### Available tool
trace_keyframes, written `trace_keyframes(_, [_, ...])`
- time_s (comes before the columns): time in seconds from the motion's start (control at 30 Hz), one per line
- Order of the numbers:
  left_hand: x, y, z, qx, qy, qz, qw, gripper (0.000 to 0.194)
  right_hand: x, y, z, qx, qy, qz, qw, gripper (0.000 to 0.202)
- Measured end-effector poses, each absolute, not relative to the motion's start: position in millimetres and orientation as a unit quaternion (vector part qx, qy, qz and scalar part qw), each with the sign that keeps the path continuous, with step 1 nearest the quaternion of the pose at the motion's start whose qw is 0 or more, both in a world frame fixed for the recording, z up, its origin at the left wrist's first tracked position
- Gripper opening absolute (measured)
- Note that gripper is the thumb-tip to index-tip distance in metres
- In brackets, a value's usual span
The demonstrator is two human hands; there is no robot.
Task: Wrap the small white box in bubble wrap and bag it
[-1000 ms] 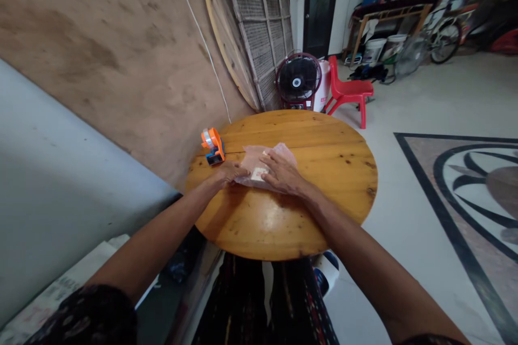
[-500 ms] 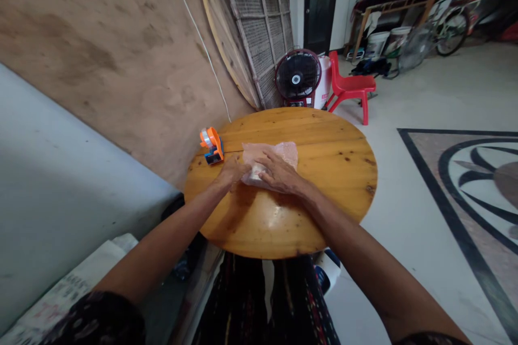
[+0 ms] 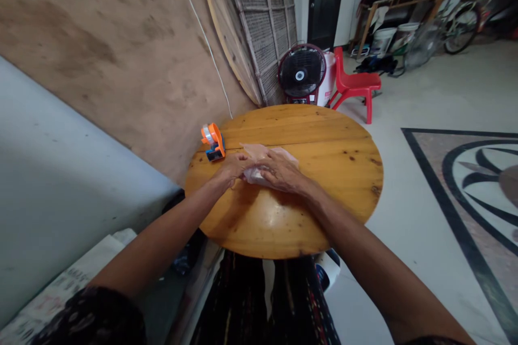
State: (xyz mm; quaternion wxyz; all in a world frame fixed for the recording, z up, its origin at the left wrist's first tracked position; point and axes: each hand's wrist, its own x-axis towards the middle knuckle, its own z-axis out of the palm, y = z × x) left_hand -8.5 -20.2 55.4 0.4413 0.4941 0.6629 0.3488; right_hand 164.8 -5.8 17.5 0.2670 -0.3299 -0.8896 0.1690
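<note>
A crumpled sheet of translucent bubble wrap [image 3: 256, 150] lies on the round wooden table [image 3: 279, 232], folded around a small whitish thing that I cannot make out. At the left end of the bundle, my left hand [image 3: 235, 167] is closed, its fingers pinching the wrap. My right hand [image 3: 282, 171] lies over the other side, fingers curved and pressed down on the wrap. The two hands nearly meet and hide much of the bundle. An orange and blue tape dispenser [image 3: 213, 142] with a clear roll stands to the left, beyond my left hand.
Behind the table stand a dark red fan [image 3: 301, 73] and a red plastic chair [image 3: 356, 83]. A brown board [image 3: 121, 54] leans along the left wall. Farther off are a bench with buckets [image 3: 382, 42] and a bicycle [image 3: 461, 29].
My hands have come closer together over the bubble wrap. The right fingers, spread before, are now curved on it, and the wrap is more bunched up. The view has shifted slightly.
</note>
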Motion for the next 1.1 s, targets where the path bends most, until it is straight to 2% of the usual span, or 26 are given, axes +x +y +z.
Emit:
trace_keyframes(0.27, [-3,-23,64,0.520,0.643,0.353,0.438,0.011,162,-6,14,-0.347,-0.875,0.194,0.275,0.040])
trace_keyframes(0.53, [-2,-14,71,0.620,0.627,0.251,0.400,0.010,162,-1,16,-0.327,-0.883,0.175,0.287,0.035])
trace_keyframes(0.77, [-13,-13,82,0.656,0.546,0.190,0.485,0.017,162,4,14,-0.356,-0.864,0.226,0.276,0.034])
trace_keyframes(0.83, [-15,-12,79,0.702,0.525,0.176,0.448,0.015,162,4,13,-0.355,-0.855,0.246,0.287,0.033])
trace_keyframes(1.0, [-20,-15,59,0.816,0.492,0.187,0.238,0.015,169,3,14,-0.325,-0.851,0.280,0.303,0.036])
trace_keyframes(1.1, [-25,-19,44,0.809,0.491,0.247,0.208,0.017,172,3,16,-0.328,-0.848,0.296,0.293,0.038])
